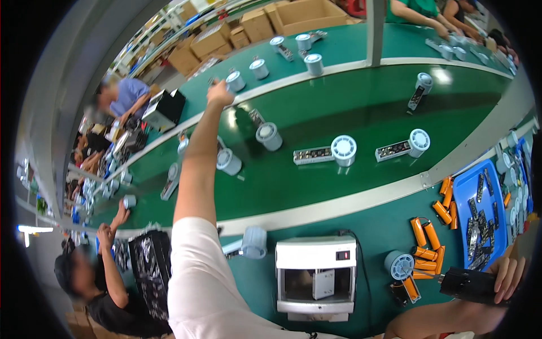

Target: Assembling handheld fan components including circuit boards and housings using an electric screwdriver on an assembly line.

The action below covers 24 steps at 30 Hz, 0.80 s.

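Observation:
My left arm stretches over the green conveyor to the far worktable. There my left hand (pixel 221 94) is closed, fingers bent around something too small to make out, beside a pale-blue round housing (pixel 235 81). At the lower right, my right hand (pixel 510 278) grips a black electric screwdriver (pixel 471 285). Its thin bit points left at a pale-blue round housing with a ribbed face (pixel 400 265) on the near bench. Just below that housing lies an orange battery (pixel 410 288) in an open narrow case. More orange wired batteries (pixel 424 253) are grouped beside it.
A blue tray (pixel 464 226) of black circuit strips stands at right. A white tabletop machine (pixel 316 248) with a dark window sits front centre. Several pale-blue housings with strips (pixel 343 150) ride the conveyor (pixel 293 192). Metal posts (pixel 374 34) rise around it. Co-workers (pixel 84 277) work at left.

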{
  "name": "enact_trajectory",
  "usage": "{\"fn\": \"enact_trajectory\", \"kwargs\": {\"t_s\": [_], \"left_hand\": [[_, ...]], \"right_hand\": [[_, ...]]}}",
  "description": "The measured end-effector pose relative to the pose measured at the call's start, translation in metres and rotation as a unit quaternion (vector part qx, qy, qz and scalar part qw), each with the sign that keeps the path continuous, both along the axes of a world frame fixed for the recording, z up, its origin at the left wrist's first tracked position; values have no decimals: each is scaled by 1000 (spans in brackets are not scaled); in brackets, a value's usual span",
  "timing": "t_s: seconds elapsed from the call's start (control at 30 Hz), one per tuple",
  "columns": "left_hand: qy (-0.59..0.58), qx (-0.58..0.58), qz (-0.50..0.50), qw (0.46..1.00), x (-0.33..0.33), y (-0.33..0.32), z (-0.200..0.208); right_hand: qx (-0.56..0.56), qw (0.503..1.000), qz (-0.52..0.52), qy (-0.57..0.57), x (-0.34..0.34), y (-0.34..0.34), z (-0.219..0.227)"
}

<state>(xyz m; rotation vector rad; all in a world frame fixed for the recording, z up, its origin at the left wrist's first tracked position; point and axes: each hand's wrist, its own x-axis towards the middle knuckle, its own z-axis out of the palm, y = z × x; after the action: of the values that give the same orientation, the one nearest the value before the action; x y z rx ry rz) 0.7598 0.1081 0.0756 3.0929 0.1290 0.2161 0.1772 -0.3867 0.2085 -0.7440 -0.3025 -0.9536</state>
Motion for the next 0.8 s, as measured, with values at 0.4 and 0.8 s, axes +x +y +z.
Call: {"fn": "enact_trajectory", "kwargs": {"t_s": [0.4, 0.8], "left_hand": [[-373, -183, -377, 828, -66, -100, -1], [166, 64, -466, 867, -259, -273, 26]], "right_hand": [[-78, 993, -77, 46, 24, 52, 7], [-64, 996, -57, 37, 1, 19, 8]]}}
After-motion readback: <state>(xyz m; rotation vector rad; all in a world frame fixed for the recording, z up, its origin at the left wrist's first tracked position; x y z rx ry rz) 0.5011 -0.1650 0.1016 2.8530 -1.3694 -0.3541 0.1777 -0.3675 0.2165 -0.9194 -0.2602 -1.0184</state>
